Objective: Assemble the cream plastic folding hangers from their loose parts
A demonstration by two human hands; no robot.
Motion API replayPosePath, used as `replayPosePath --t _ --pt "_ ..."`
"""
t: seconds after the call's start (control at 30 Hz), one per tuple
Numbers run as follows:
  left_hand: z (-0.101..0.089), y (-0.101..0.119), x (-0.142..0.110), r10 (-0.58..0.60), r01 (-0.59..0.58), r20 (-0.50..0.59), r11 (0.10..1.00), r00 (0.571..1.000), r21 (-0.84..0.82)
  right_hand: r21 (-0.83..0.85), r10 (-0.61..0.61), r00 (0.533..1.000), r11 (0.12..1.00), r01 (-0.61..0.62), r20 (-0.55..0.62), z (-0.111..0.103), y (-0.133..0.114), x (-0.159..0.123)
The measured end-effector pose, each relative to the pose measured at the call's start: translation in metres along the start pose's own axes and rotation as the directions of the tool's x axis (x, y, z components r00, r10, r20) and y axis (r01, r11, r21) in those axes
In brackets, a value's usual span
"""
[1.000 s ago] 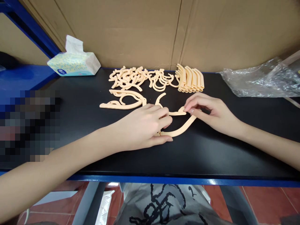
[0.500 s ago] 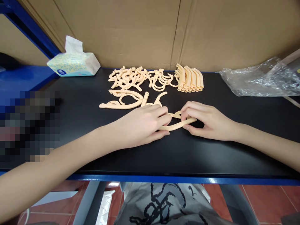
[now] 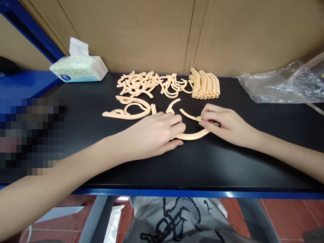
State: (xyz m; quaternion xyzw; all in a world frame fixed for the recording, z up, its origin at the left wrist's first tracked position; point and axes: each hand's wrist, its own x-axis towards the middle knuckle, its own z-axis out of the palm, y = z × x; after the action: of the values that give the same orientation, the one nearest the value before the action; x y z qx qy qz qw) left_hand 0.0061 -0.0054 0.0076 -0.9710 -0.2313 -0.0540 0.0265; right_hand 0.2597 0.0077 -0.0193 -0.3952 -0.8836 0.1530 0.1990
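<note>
A peach plastic hanger part (image 3: 192, 136) lies curved on the black table (image 3: 83, 135) between my two hands. My left hand (image 3: 154, 135) rests palm down with its fingers curled over the part's left end. My right hand (image 3: 222, 123) pinches the right end, where a thinner curved arm (image 3: 188, 115) meets it. A short hook piece (image 3: 172, 104) pokes out just beyond my left fingers. An assembled hanger (image 3: 128, 109) lies flat to the left of them.
A heap of loose peach hanger pieces (image 3: 149, 83) and a neat row of curved bars (image 3: 205, 84) sit at the back. A tissue box (image 3: 79, 65) stands back left, crumpled clear plastic (image 3: 280, 84) back right. Cardboard (image 3: 162, 33) backs the table.
My right hand swung the part's right end inward, then back out a little, bending the curved piece. The assembled hanger slid slightly to the left. My left hand stayed in place.
</note>
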Motion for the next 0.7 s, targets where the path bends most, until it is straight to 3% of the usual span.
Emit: replayPosePath --t 0.33,0.7 --pt "-0.0013 0.0003 0.0000 -0.017 0.017 0.023 1.000 1.000 -0.010 0.026 0.140 0.987 0.990 -0.138 -0.078 -0.0005 0.0029 0.0039" --pt "-0.0038 0.0007 0.0017 0.007 -0.007 0.027 1.000 1.000 -0.012 0.011 0.040 0.997 0.999 -0.040 -0.063 -0.0010 0.0049 0.0020"
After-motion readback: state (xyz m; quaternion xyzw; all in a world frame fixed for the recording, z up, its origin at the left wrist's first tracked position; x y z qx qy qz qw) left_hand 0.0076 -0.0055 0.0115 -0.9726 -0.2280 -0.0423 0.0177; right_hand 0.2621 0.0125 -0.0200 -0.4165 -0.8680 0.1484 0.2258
